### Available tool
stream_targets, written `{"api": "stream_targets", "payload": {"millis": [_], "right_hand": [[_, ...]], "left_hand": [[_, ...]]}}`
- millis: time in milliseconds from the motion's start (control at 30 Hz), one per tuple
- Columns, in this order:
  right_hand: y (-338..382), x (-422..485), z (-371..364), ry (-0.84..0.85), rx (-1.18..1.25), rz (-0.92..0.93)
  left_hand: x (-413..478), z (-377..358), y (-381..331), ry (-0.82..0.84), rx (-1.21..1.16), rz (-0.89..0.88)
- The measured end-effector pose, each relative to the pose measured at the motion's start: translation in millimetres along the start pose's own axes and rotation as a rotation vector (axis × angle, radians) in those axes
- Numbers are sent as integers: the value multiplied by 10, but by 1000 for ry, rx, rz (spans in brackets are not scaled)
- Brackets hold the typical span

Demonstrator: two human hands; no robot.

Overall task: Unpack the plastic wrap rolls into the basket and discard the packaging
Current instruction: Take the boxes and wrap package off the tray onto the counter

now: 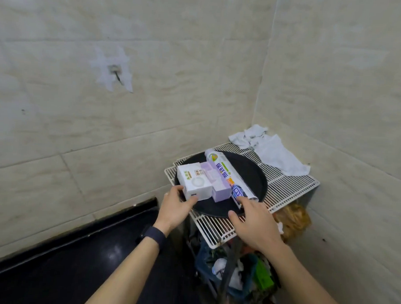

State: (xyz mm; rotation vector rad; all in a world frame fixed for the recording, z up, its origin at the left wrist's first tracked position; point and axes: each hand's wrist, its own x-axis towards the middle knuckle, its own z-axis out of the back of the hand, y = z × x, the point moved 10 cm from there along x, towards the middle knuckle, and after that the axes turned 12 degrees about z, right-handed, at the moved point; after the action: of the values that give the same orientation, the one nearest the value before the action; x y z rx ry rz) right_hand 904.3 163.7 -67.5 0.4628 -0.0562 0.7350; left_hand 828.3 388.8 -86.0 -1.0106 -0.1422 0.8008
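Roll (226,176), white box (194,182) and purple box (218,187) lie side by side on the black tray (251,174), which sits on a white wire rack (285,190) in the tiled corner; a crumpled cloth (270,150) lies at the rack's far end. The left hand (176,208) has its thumb on the white box's near face and its fingers round the near left corner, pinching that corner between them. The right hand (254,223) reaches with fingers loosely spread, thumb held wide, fingertips touching the roll's near end without closing on it. The roll looks light but stiff along its length, and its glossy printed film is likely slick and will crinkle, so I'd take it round the middle rather than by the loose twisted end. The boxes look like thin card: light, easy to dent, best held across two opposite faces and opened at an end flap. I can't pick out a basket from here. A cluttered bin (235,279) under the rack seems the likely place for the wrapping.
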Motion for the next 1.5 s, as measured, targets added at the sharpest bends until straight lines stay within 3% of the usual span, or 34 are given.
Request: {"api": "stream_targets", "payload": {"millis": [200,433,600,767,900,1067,1167,1300,1400,1500], "right_hand": [[-72,731,-177,49,8,-59],[-87,1142,-583,212,-243,-7],[-71,1204,-681,130,-280,41],[-138,1206,-687,66,-50,-25],[-199,1160,-597,33,173,-101],[0,1011,-156,-215,377,-61],[420,849,-65,-267,427,97],[948,545,-527,-196,459,241],[1261,276,-1173,-22,448,299],[1342,-49,-1886,211,405,223]], "left_hand": [[714,-137,38,72,-180,195],[1063,-436,130,104,-50,254],[1070,-438,89,68,-27,231],[964,-397,50,62,-133,203],[932,-360,46,45,-393,269],[711,17,64,71,-684,261],[448,479,381,20,-756,228],[45,976,1309,-129,-792,321],[-311,1066,2165,-226,-768,474],[-666,927,2949,-244,-773,619]]}}
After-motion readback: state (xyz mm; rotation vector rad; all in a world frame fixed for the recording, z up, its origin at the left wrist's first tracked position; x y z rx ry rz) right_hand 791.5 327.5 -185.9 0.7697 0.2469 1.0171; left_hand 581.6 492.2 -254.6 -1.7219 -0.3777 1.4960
